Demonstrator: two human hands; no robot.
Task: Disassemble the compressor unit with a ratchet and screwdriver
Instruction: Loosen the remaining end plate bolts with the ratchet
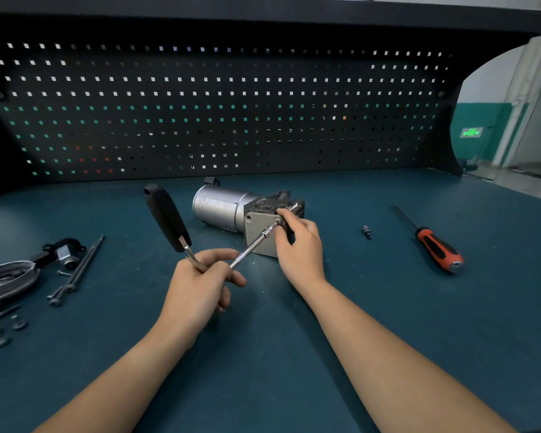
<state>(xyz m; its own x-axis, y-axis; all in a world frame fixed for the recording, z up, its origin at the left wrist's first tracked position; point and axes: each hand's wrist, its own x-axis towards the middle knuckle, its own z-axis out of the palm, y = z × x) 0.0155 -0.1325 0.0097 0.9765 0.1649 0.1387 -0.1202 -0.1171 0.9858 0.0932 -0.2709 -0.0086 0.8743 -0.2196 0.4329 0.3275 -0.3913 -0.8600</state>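
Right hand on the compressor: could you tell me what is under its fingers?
The extension's socket tip meets the compressor's end plate there; the right hand pinching it covers the fastener.

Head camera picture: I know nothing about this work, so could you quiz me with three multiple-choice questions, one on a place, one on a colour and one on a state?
1. Where does the screwdriver lie relative to the compressor unit?
A. On the bench to its right
B. On top of it
C. Hanging on the pegboard

2. What colours is the screwdriver's handle?
A. Blue and white
B. Red-orange and black
C. All yellow

3. What is the left hand doing?
A. Resting flat on the bench
B. Holding the screwdriver
C. Gripping the ratchet

Answers:
1 A: it lies by itself on the bench, well to the right of the unit.
2 B: the handle shows both colours.
3 C: its fingers curl round the ratchet near the head, with the black handle sticking up.
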